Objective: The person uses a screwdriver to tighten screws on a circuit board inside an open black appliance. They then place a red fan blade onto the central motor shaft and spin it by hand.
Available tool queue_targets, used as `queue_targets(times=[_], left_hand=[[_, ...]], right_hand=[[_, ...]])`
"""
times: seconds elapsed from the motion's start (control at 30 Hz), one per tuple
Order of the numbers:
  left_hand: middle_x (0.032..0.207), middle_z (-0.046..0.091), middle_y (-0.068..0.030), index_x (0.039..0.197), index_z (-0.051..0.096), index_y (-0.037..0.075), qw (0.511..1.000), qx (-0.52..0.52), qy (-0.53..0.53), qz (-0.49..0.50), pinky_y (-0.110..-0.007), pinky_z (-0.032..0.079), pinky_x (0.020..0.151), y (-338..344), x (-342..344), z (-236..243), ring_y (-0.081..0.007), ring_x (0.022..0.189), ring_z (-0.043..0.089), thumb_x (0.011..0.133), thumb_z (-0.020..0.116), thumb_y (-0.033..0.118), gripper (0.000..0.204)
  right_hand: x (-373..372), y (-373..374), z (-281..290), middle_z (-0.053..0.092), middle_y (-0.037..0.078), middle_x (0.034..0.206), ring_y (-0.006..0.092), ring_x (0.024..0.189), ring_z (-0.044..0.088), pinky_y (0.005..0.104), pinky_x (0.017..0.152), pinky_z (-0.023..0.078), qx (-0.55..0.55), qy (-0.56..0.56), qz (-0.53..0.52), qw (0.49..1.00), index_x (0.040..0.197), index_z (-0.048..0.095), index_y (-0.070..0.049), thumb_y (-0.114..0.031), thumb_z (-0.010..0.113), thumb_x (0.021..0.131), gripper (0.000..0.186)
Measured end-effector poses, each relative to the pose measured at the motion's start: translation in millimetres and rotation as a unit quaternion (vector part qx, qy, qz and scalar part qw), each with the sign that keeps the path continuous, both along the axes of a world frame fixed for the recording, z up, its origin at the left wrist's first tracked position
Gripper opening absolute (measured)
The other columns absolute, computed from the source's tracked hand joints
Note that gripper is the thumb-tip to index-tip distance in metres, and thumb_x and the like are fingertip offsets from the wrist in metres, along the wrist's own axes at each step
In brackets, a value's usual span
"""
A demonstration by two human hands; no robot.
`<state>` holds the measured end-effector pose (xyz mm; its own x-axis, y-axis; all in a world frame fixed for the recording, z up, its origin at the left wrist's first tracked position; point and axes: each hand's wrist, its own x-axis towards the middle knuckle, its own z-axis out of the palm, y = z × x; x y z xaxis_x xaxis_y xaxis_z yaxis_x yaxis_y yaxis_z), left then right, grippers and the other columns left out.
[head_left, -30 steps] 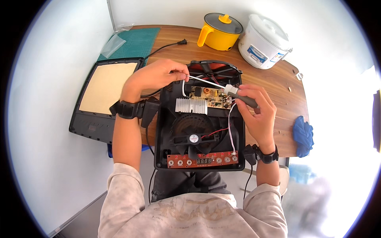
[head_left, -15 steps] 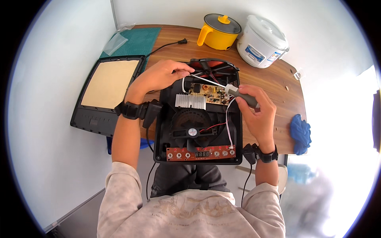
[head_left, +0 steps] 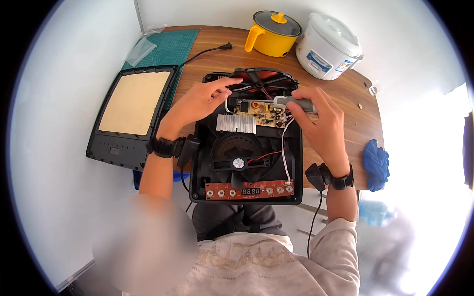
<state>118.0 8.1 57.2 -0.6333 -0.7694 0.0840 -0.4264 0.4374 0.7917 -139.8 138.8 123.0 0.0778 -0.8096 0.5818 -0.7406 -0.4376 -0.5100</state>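
Observation:
In front of me lies the opened black base of an induction cooker (head_left: 198,177). My right hand (head_left: 323,111) is closed around the grey handle of a screwdriver (head_left: 298,103), its shaft pointing left across the circuit board (head_left: 264,117). My left hand (head_left: 202,98) is at the board's far left, index finger stretched to the tilted coil (head_left: 264,76), other fingers curled and apparently holding nothing. Below the board are a finned heat sink (head_left: 236,123) and a fan (head_left: 238,163). A red-brown control board (head_left: 249,190) lies along the near edge.
The cooker's black top cover (head_left: 118,150) lies left, partly over a green cutting mat (head_left: 173,44). A plugged cord end (head_left: 224,46) lies beyond. A yellow pot (head_left: 276,42) and white rice cooker (head_left: 328,49) stand at the back; a blue cloth (head_left: 376,165) is at the right edge.
My left fingers have come off the screwdriver's shaft, and the index finger has straightened toward the coil. The screwdriver has swung nearly level, its handle moving slightly away from me.

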Motion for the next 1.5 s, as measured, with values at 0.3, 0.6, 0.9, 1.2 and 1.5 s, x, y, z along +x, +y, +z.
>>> queue_targets(times=[0.3,0.6,0.9,1.2,1.5], left_hand=[[0.123,0.071,-0.0188,0.151,0.047,0.027,0.999,0.040,0.010,-0.021,-0.037,0.055,0.090,-1,1,-10,-0.0287,0.101,0.073,0.100,0.058,0.011,0.055],[0.125,0.071,-0.0120,0.155,0.041,0.022,0.997,0.057,0.003,-0.048,-0.037,0.053,0.090,0,1,-10,-0.0239,0.099,0.068,0.102,0.053,0.008,0.056],[0.132,0.070,-0.0090,0.157,0.035,0.023,0.996,0.065,-0.003,-0.058,-0.035,0.052,0.083,3,0,-9,-0.0228,0.091,0.066,0.097,0.053,0.001,0.066],[0.133,0.070,-0.0085,0.158,0.031,0.023,0.995,0.082,-0.019,-0.055,-0.033,0.052,0.080,6,-1,-8,-0.0223,0.079,0.063,0.092,0.054,-0.002,0.074],[0.136,0.068,-0.0084,0.158,0.029,0.021,0.994,0.084,-0.020,-0.066,-0.033,0.052,0.082,6,-1,-9,-0.0219,0.080,0.063,0.090,0.053,-0.003,0.076]], right_hand=[[10,-30,-2,0.062,0.011,0.093,0.0299,0.074,0.065,0.0362,0.065,0.053,0.024,0.032,0.054,0.998,0.099,0.062,-0.003,-0.007,0.071,0.092,0.013],[10,-43,-10,0.062,0.011,0.093,0.0297,0.073,0.064,0.0357,0.064,0.053,0.053,0.028,0.046,0.997,0.099,0.061,-0.003,-0.006,0.071,0.091,0.013],[13,-51,-12,0.061,0.011,0.091,0.0311,0.071,0.062,0.0363,0.062,0.051,0.021,0.051,0.061,0.997,0.098,0.061,-0.004,-0.004,0.070,0.089,0.013],[13,-57,-16,0.061,0.011,0.088,0.0310,0.067,0.061,0.0372,0.060,0.050,0.023,0.052,0.058,0.997,0.098,0.061,-0.004,-0.005,0.070,0.089,0.013],[15,-58,-15,0.061,0.012,0.090,0.0323,0.069,0.061,0.0387,0.062,0.050,0.043,0.047,0.067,0.996,0.098,0.061,-0.004,-0.007,0.069,0.089,0.013]])
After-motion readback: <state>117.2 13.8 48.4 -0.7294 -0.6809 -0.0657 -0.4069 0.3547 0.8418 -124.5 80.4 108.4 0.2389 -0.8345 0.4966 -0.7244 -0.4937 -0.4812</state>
